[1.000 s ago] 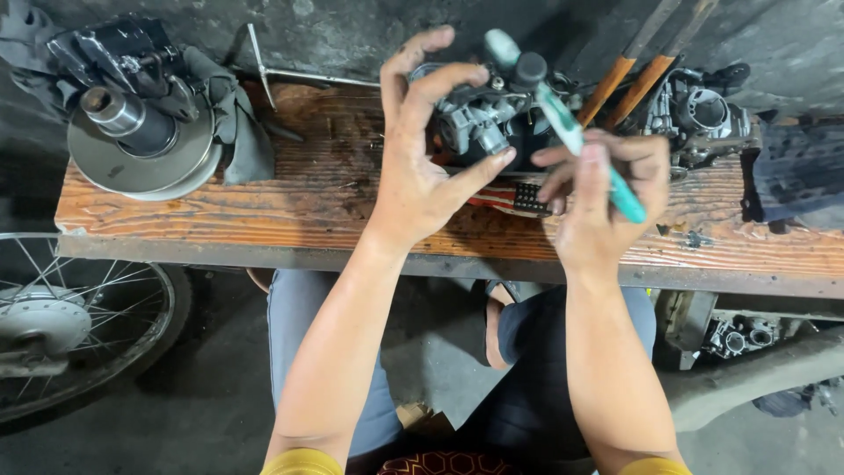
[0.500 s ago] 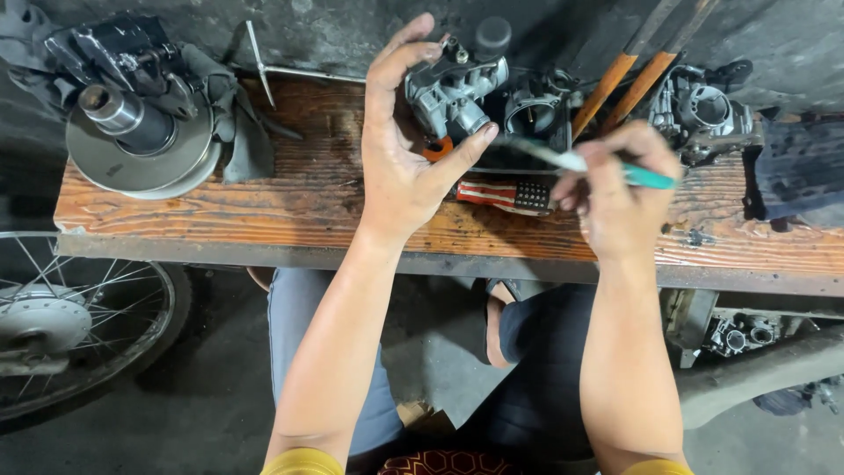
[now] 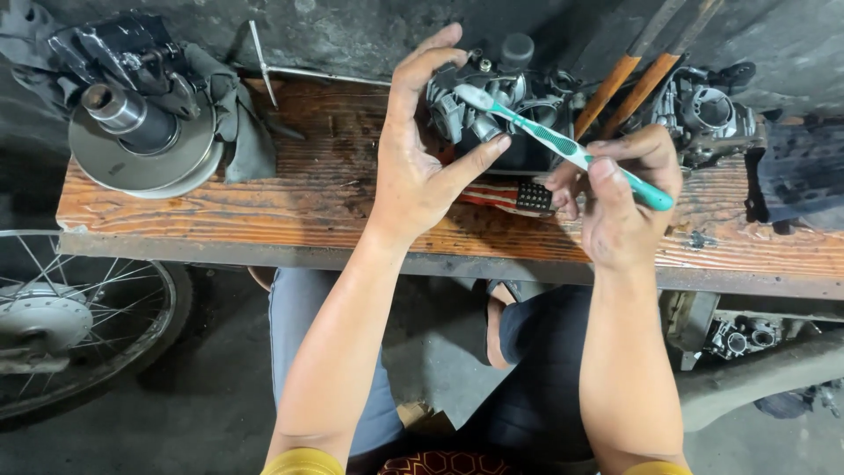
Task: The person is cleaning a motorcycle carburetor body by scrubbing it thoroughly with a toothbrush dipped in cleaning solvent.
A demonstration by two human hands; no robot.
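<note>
Two bare hands work above a worn wooden bench. The left hand grips a grey metal carburetor over the bench's far edge. The right hand pinches a teal toothbrush, bristles against the carburetor. A round clutch drum sits at the bench's left end, apparently on a grey rag.
</note>
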